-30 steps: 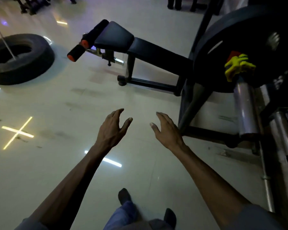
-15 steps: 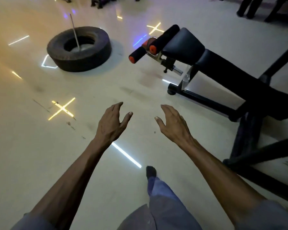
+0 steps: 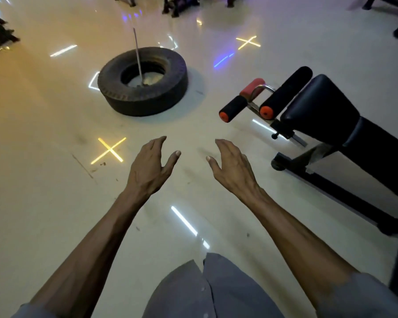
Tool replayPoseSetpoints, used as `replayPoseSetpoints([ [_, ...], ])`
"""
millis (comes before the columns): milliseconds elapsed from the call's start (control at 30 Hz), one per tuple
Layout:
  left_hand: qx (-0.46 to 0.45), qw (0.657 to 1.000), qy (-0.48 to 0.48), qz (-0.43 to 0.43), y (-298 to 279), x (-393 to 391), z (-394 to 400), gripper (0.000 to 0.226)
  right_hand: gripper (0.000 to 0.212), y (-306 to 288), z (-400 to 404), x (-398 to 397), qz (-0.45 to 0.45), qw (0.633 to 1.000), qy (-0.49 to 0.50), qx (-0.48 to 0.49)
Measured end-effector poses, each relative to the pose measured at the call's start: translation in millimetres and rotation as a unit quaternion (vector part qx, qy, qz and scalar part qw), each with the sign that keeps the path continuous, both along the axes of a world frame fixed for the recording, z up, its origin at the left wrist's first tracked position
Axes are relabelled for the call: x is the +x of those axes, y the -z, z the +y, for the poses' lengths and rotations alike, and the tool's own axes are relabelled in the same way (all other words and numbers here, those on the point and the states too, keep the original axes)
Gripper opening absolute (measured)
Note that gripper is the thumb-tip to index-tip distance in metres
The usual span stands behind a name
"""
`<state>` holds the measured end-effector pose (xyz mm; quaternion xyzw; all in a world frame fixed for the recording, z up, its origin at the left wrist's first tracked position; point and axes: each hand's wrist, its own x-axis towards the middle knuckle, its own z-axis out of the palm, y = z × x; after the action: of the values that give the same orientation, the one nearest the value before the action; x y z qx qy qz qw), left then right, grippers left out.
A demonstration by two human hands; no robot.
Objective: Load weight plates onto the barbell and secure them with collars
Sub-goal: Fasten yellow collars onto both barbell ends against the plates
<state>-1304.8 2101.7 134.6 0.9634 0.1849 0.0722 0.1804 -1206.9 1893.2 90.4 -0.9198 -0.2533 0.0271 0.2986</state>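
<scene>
My left hand [image 3: 151, 165] and my right hand [image 3: 232, 167] are both stretched out in front of me over the shiny floor, palms facing each other, fingers apart, holding nothing. No barbell, weight plate or collar is in view at this moment. A black padded bench [image 3: 326, 115] with foam rollers capped in orange stands to the right of my right hand.
A large black tyre [image 3: 143, 81] lies on the floor ahead to the left, with a thin metal rod [image 3: 137, 56] standing in its middle. The bench's black frame [image 3: 345, 191] runs along the floor at right. Dark gym equipment lines the far edge. Light reflections cross the pale floor.
The view has swung left, away from the loaded barbell with its yellow collar, which has left the frame. The tyre and bench moved right in view. Both hands stay open and empty.
</scene>
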Motion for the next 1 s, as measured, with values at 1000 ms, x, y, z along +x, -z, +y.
replayPoseSetpoints([
  [1000,0.001,0.972,0.235,-0.012,0,816,320,0.07,0.061,10,303,729,-0.035,0.978,0.208,0.007],
])
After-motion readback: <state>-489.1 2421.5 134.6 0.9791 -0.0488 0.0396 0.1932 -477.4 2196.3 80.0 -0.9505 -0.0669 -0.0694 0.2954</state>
